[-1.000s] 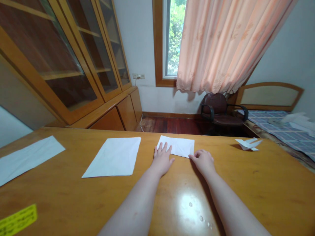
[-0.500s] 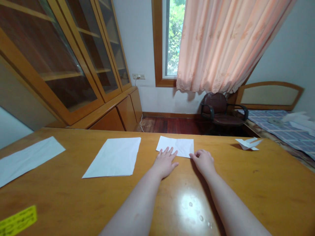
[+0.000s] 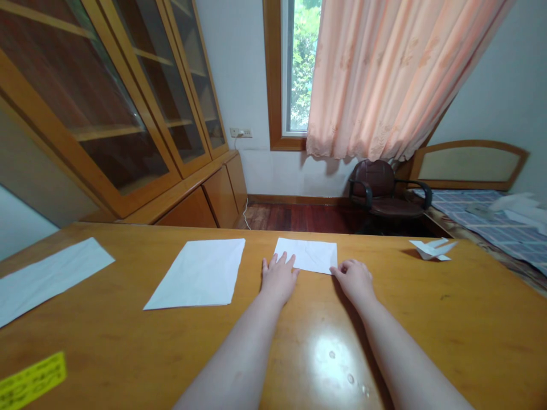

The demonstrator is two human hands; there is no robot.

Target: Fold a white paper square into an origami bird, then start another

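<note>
Creased white rectangular paper (image 3: 316,254) lies partly under spread left fingers (image 3: 281,261), right fingers (image 3: 337,273) pinching its corner.

Daylight filled the window (image 3: 301,74) — dimmer inside the cabinet (image 3: 106,108). Glare whitened the near desk (image 3: 333,324) — shadow lay beside the right hand (image 3: 354,279), and the label (image 3: 34,378) blurred.

I see a broad lane of desk (image 3: 397,302) between the right hand (image 3: 354,280) and the folded paper (image 3: 431,250) by the far right corner. A narrower gap parts the left hand (image 3: 278,280) from the big sheet (image 3: 199,273). From the near side, both forearms (image 3: 241,347) flank the way to the small sheet (image 3: 317,255).
</note>
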